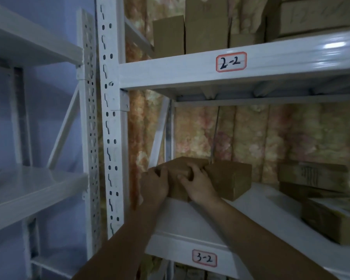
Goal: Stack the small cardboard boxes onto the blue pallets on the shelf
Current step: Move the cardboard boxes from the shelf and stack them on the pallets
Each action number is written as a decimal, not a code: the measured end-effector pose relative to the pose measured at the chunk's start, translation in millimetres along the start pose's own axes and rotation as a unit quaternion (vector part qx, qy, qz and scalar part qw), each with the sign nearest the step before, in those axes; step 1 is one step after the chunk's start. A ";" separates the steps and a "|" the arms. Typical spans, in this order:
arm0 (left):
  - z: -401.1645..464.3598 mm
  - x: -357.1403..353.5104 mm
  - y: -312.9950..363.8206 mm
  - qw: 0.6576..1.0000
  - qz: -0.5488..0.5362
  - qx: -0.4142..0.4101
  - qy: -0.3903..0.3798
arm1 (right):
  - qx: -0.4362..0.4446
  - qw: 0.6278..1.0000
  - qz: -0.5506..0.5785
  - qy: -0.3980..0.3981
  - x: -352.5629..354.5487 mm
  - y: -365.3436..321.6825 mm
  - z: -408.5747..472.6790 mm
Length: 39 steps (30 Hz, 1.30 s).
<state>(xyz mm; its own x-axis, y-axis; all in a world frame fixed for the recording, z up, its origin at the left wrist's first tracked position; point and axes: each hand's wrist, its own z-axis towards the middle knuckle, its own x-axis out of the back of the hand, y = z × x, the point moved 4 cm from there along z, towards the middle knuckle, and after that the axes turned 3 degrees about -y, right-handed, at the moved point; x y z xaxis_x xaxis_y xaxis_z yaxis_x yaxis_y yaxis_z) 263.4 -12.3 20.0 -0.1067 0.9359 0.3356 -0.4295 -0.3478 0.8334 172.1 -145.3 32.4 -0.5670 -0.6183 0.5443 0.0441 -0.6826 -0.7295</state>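
Small cardboard box (182, 174) at far-left back corner of shelf 3-2 (261, 215), clamped between left hand (155, 185) on its left end and right hand (198, 185), fingers (187, 176) curled over near top edge, probably for squaring it up. Touching second box (228, 180) just right of right fingertips; upright post (109, 138) close left of left fingers, open white deck nearer than both wrists; no blue pallet visible.

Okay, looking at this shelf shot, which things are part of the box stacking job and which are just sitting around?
Part of the job:
- small cardboard box, gripped by left hand and right hand
- neighbouring box beside it
- shelf 3-2

Just lying about:
- printed boxes at right
- boxes on shelf 2-2
- side rack

No blue pallet is visible.
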 end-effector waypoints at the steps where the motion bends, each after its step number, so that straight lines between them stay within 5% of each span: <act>1: 0.5 -0.5 -1.7 1.000 -0.004 0.003 0.000 | 0.010 1.000 -0.002 0.001 -1.5 1.3 -1.0; 7: -5.9 5.2 6.0 0.998 -0.056 -0.018 0.020 | 0.045 0.999 0.002 0.017 1.8 5.0 -2.9; 14: -25.1 24.2 24.2 0.969 -0.239 -0.048 0.040 | 0.094 0.983 0.156 0.006 17.1 -7.7 -24.5; 19: -53.7 34.5 30.6 0.939 -0.344 -0.009 -0.015 | 0.137 0.973 0.184 -0.009 31.2 -26.1 -61.6; 26: -127.0 18.2 78.5 0.863 -0.495 0.010 -0.100 | 0.152 0.961 0.212 0.096 81.5 -50.3 -122.7; 39: -272.9 -56.9 199.4 0.816 -0.508 -0.046 -0.273 | 0.028 0.943 0.206 0.259 246.1 -2.5 -255.8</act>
<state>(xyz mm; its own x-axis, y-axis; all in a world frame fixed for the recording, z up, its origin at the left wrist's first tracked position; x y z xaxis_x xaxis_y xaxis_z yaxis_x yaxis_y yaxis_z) -61.0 -119.9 47.2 0.7504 0.5656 -0.3421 -0.1150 0.6214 0.7750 -177.9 -196.1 62.2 -0.8177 -0.5719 -0.0659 0.3831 -0.4553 -0.8037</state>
